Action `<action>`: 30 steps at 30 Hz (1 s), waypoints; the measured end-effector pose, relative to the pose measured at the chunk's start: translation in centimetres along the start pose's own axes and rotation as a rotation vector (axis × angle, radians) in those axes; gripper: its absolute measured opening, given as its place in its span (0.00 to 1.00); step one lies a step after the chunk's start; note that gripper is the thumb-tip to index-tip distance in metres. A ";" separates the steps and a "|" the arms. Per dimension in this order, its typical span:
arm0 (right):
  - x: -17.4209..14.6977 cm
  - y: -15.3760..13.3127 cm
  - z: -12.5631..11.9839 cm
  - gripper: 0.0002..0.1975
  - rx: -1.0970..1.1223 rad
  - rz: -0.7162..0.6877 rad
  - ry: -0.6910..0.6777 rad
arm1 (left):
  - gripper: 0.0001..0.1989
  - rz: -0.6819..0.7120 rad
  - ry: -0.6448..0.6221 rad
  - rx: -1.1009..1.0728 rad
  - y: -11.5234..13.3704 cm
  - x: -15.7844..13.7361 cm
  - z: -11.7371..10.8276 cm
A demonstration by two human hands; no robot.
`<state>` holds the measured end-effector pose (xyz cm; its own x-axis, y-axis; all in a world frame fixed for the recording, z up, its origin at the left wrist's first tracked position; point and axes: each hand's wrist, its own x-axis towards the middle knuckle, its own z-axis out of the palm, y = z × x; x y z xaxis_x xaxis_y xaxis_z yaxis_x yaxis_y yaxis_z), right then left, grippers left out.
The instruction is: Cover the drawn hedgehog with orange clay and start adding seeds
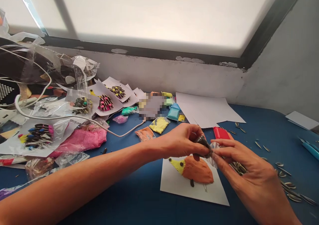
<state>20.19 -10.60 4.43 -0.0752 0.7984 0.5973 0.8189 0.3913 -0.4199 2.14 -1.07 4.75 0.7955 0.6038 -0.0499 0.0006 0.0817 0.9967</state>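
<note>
My left hand [186, 140] is closed on a small packet of black modelling clay [203, 145]. The fingers of my right hand [246, 165] pinch the packet's clear plastic end [214, 152]. Both hands are above a white card [174, 185]. Lying on that card is a clay hedgehog [198, 170] with an orange body, a yellow head, a black eye and nose, and one black foot. Beside this foot a second leg shows only as a pencil outline. My hands hide the card's top right part.
Sunflower seeds [290, 185] are scattered at right, near a blue tool [310, 150]. Coloured clay packets [159, 124] and white paper [201, 108] lie behind. At left are finished seed-spined hedgehogs [106, 102], a pink cloth [84, 140], plastic bags and a white cable [74, 117].
</note>
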 end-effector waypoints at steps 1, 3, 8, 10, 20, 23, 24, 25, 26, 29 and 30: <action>0.1 -0.1 0.0 0.06 -0.016 -0.004 0.000 | 0.08 -0.008 -0.001 -0.008 -0.1 0.0 0.0; 0.1 -0.4 0.1 0.07 -0.029 -0.014 0.001 | 0.09 -0.022 -0.033 -0.013 -0.3 0.0 0.0; -0.2 -0.7 0.1 0.06 -0.027 -0.024 0.026 | 0.12 0.014 -0.061 -0.003 -0.2 0.0 0.1; -0.2 -0.8 -0.1 0.06 0.009 0.060 0.073 | 0.09 0.020 -0.015 0.017 0.1 0.0 0.0; 1.1 -0.3 -1.3 0.12 0.160 0.372 0.053 | 0.09 -0.010 0.336 0.935 0.2 0.5 -4.2; 1.4 -0.5 -1.4 0.12 0.152 0.322 0.007 | 0.16 0.005 0.395 1.070 -0.1 0.5 -4.7; 1.5 -0.5 -1.5 0.12 0.152 0.312 -0.022 | 0.18 0.028 0.417 1.105 0.0 0.5 -4.6; 1.5 -0.6 -1.5 0.12 0.156 0.310 -0.043 | 0.21 0.063 0.438 1.124 0.2 0.4 -4.2; 1.5 -0.6 -1.4 0.12 0.171 0.317 -0.062 | 0.21 0.096 0.449 1.130 0.5 0.3 -3.7; 1.3 -0.5 -1.1 0.14 0.197 0.382 -0.008 | 0.14 0.206 0.366 0.863 1.6 -0.2 -1.7; 1.2 -0.4 -1.0 0.17 0.212 0.418 0.004 | 0.13 0.161 0.223 0.684 1.9 -0.5 -1.0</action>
<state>20.33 -10.26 6.01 0.2389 0.9057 0.3503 0.6444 0.1220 -0.7549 1.12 -0.37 6.59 0.6754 0.7196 0.1615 0.3301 -0.4908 0.8063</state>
